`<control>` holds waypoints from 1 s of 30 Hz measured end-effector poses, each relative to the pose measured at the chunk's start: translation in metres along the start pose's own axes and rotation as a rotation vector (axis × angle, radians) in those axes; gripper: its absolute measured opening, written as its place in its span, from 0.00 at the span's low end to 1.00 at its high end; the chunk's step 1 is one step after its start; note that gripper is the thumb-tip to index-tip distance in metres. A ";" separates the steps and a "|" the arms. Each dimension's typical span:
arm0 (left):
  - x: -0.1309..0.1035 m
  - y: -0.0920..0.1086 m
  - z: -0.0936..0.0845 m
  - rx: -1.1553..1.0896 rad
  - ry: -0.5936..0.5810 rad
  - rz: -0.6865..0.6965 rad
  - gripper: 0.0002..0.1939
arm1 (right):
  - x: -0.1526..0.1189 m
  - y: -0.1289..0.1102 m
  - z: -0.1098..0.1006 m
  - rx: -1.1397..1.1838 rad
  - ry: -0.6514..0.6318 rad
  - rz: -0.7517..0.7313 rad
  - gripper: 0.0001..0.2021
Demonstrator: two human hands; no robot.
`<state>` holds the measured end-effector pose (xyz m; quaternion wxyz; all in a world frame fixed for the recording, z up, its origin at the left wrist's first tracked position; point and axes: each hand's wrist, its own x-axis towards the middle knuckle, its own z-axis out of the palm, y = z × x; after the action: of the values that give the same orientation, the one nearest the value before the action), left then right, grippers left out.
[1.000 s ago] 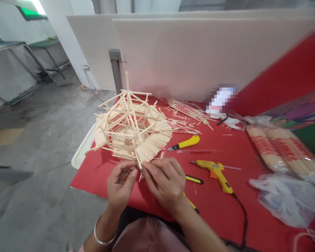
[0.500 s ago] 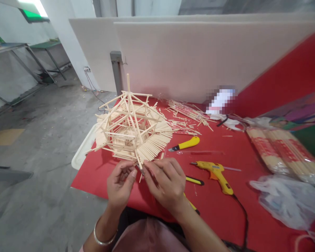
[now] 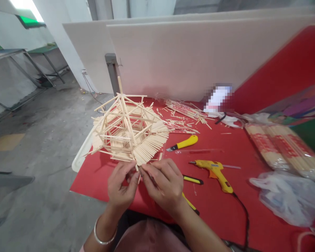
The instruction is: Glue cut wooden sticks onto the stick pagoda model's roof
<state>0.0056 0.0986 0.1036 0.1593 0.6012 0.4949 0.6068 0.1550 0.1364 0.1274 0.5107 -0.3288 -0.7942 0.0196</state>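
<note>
Bare concrete floor (image 3: 49,150) and pale walls surround a red-covered desk (image 3: 217,217), with large white boards (image 3: 194,59) standing upright behind its far edge. Near the left edge of the desk sits an openwork model made of thin wooden sticks (image 3: 151,142): slanting ribs meet beneath an upright central stick, and closely laid sticks fan out as a lower roof. A white rim (image 3: 80,155) shows beside it, at the desk's left edge.

Both of the person's hands meet at the model's nearest corner, toward the front edge of the desk. The left hand (image 3: 122,185), with a silver bangle (image 3: 103,241) at its wrist, has curled fingers, thumb and forefinger at the end of a projecting stick (image 3: 137,168). The right hand (image 3: 164,180) brings thumb and forefinger close together at that same end, other fingers bent. I cannot tell exactly what either hand pinches.

Right of the model lies a yellow cutter (image 3: 187,141), with two yellow-and-black handles (image 3: 193,180) nearer the front edge, partly behind the right hand. Beside these rests a yellow glue gun (image 3: 222,176), its dark cable running to the front edge. Loose sticks (image 3: 182,110) are scattered toward the far edge; wrapped stick bundles (image 3: 267,143) and a crumpled clear bag (image 3: 291,201) lie toward the right edge.
</note>
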 end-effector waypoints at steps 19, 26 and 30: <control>0.004 0.000 0.002 0.171 -0.033 0.222 0.19 | -0.010 0.005 0.010 0.001 -0.008 -0.053 0.12; 0.006 -0.001 0.003 0.138 -0.049 0.220 0.20 | -0.002 0.002 0.007 0.035 0.050 -0.050 0.10; 0.006 0.000 0.001 0.138 -0.056 0.226 0.20 | -0.001 0.001 0.006 0.048 0.056 -0.027 0.09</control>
<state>0.0055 0.1037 0.1063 0.0622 0.6795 0.4598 0.5683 0.1507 0.1389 0.1234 0.5407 -0.3060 -0.7832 0.0222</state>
